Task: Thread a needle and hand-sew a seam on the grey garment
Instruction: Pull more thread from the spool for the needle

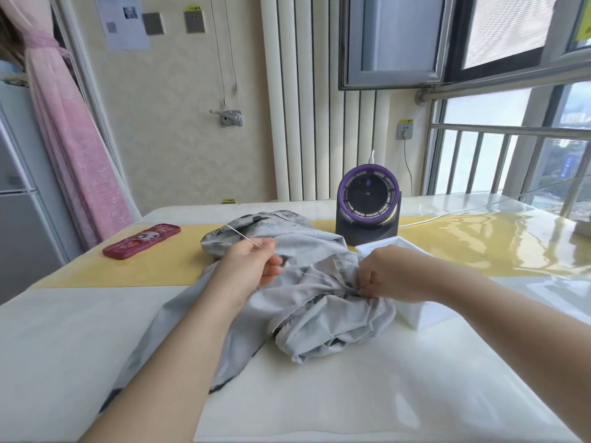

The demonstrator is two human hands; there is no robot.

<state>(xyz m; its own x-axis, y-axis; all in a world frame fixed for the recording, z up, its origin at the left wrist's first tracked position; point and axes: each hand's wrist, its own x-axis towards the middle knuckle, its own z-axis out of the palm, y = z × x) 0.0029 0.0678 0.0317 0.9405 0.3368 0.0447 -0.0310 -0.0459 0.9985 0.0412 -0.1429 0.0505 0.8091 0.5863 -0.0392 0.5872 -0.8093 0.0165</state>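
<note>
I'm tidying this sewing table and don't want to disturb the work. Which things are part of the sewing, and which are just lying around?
In use: needle pinched in left hand; thread; grey garment gripped by right hand.

Lying about: red case; purple fan; white box, contents unseen.

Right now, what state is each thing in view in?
left grip: pinches the needle.
right grip: pinches the grey garment.
needle: out of the cloth, angled up-left.
thread: drawn between the two grips.
grey garment: bunched on the table.
red case: lying flat.
purple-ringed device: upright, cable attached.
window: swung open.
</note>
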